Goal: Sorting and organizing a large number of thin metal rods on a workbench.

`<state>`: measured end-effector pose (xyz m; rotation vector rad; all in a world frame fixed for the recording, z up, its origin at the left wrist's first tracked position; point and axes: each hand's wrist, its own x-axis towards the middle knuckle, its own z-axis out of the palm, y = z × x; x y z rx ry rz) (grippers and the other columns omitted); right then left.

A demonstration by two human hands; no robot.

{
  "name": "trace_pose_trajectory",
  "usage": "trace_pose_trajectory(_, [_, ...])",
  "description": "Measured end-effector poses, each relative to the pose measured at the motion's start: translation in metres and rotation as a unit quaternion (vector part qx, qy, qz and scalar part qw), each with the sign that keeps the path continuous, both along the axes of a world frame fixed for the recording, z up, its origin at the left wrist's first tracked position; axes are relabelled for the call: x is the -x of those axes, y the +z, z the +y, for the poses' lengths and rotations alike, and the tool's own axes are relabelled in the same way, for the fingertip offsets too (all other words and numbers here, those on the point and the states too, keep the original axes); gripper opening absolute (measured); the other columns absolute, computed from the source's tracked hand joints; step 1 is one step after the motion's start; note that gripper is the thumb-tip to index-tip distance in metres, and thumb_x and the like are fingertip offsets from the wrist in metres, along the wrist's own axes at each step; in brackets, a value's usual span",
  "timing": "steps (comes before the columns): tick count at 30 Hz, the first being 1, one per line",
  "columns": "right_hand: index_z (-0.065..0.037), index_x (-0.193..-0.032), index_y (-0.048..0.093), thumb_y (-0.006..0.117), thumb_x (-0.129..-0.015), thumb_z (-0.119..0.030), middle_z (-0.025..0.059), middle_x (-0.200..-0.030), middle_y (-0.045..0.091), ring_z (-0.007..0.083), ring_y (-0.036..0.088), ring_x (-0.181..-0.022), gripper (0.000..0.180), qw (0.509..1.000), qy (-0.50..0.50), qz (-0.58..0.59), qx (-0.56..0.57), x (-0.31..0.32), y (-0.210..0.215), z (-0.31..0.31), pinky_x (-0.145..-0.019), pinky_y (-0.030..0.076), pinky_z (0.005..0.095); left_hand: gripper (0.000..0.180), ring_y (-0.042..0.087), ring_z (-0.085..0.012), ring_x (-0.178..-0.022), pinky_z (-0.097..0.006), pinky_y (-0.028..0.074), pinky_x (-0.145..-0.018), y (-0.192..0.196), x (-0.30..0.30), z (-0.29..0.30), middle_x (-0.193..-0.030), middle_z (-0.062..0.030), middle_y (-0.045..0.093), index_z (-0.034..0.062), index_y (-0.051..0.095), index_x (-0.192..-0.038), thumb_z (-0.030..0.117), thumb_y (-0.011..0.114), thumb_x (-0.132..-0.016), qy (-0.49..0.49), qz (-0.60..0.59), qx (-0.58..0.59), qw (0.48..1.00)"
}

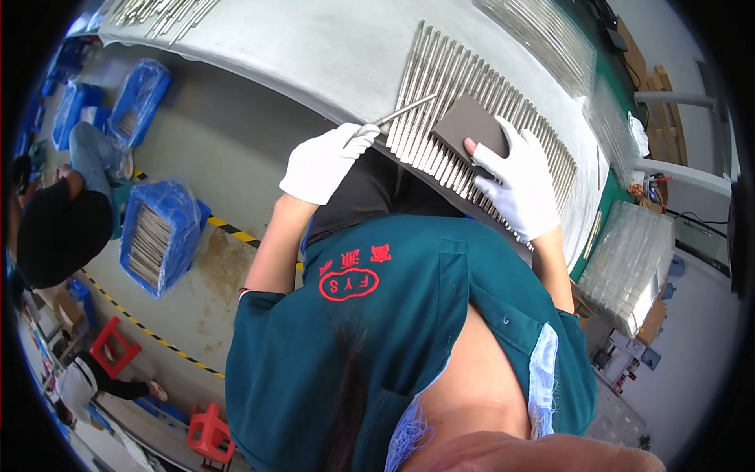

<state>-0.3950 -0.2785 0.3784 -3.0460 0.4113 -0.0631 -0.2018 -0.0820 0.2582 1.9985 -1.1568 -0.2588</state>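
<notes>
Right now, the left hand [330, 163], in a white glove, is closed around one end of a rod [407, 108] at the near edge of the table [338, 67]. That rod slants away from the fist and crosses above the left end of a row of rods [515, 102]; whether it touches them I cannot tell. The row lies side by side along the near edge, the rods pointing from that edge toward the far one, with their near ends close to the edge.

The right hand [519, 185], gloved too, grips the right end of a grey-brown block [468, 126], thumb along its near side and fingers at its right end. The thumb's tip shows bare outside the glove. The block sits over the middle of the row, covering part of several rods.

Toward the far edge lies a clear tray [543, 35], and another pile of rods [161, 16] rests at the table's left end. Past the right end stands a stack of clear trays [629, 267].

On the floor to the left, a blue crate [182, 236] lined with plastic holds many rods. Beside it is a co-worker [63, 228], and farther back stands a red stool [208, 436].
</notes>
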Motion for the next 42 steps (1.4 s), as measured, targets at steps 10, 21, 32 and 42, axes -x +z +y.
trace_pose_trajectory(10, [-0.027, -0.119, 0.063, 0.075, -0.073, -0.024, 0.0204, -0.127, 0.053, 0.0321, 0.053, -0.113, 0.048, 0.996, 0.068, -0.062, 0.002, -0.047, -0.005, 0.002, -0.101, 0.033, 0.0486, 0.030, 0.066, -0.0253, -0.093, -0.032, 0.052, -0.080, 0.003, -0.008, 0.002, -0.108, -0.0088, 0.068, 0.0094, 0.065, -0.117, 0.027, 0.056, -0.095, -0.054, -0.040, 0.004, 0.998])
trace_pose_trajectory(21, [-0.029, -0.118, 0.065, 0.075, -0.071, -0.021, 0.0197, -0.127, 0.053, 0.0331, 0.052, -0.118, 0.048, 0.994, 0.077, -0.069, -0.041, -0.046, -0.014, 0.001, -0.107, 0.031, 0.0497, 0.024, 0.068, -0.0265, -0.093, -0.032, 0.053, -0.081, 0.004, -0.016, 0.002, -0.102, -0.0101, 0.070, 0.0118, 0.064, -0.115, 0.021, 0.060, -0.093, -0.050, 0.131, -0.089, 0.986])
trace_pose_trajectory(32, [-0.030, -0.121, 0.063, 0.075, -0.075, -0.022, 0.0199, -0.131, 0.051, 0.0320, 0.051, -0.122, 0.049, 0.996, 0.056, -0.042, -0.048, -0.040, -0.005, 0.000, -0.110, 0.028, 0.0513, 0.024, 0.070, -0.0210, -0.090, -0.029, 0.053, -0.080, 0.002, -0.015, 0.005, -0.099, -0.0063, 0.072, 0.0113, 0.064, -0.113, 0.015, 0.064, -0.089, -0.024, 0.061, -0.082, 0.994])
trace_pose_trajectory(42, [-0.029, -0.122, 0.063, 0.076, -0.072, -0.026, 0.0194, -0.131, 0.051, 0.0327, 0.051, -0.120, 0.052, 0.994, 0.011, 0.011, -0.105, 0.009, -0.001, -0.003, -0.109, 0.029, 0.0498, 0.026, 0.069, -0.0171, -0.088, -0.029, 0.052, -0.078, 0.008, -0.019, -0.006, -0.098, -0.0092, 0.072, 0.0069, 0.065, -0.115, 0.018, 0.063, -0.092, 0.056, 0.213, -0.161, 0.962])
